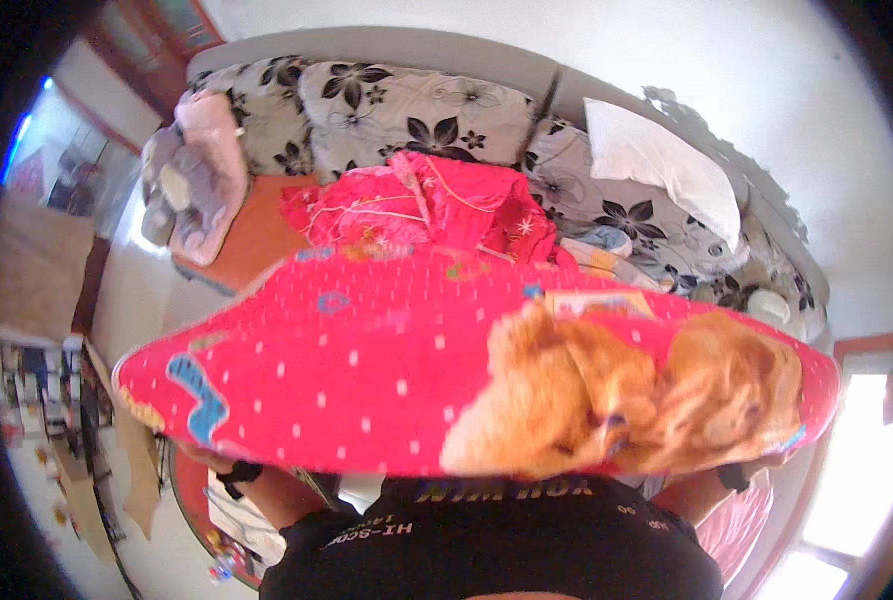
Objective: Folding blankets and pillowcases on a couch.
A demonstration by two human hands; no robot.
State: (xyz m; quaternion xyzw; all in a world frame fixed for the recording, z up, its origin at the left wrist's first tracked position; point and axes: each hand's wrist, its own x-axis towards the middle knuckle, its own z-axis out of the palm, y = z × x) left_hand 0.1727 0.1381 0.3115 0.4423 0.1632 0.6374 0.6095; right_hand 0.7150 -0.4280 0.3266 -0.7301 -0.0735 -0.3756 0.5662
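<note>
A pink-red patterned pillow or cushion (pixel 341 360), printed with brown puppies and white dashes, spans the view in front of my body. At its lower left edge is my left hand (pixel 210 459), mostly hidden beneath it, with a dark band at the wrist. My right hand (pixel 769 459) is at the lower right edge, also largely covered, with a dark band on that wrist. Both hands grip the cushion by its ends. Beyond it, crumpled red fabric (pixel 446 199) with a floral pattern lies on the sofa.
The sofa (pixel 416 112) has flower-print covers. A white pillow (pixel 656 165) leans at its right. On the orange seat at left rest a pink cushion (pixel 218 172) and a grey plush toy (pixel 180 180). Behind me at lower right is pink fabric (pixel 739 525).
</note>
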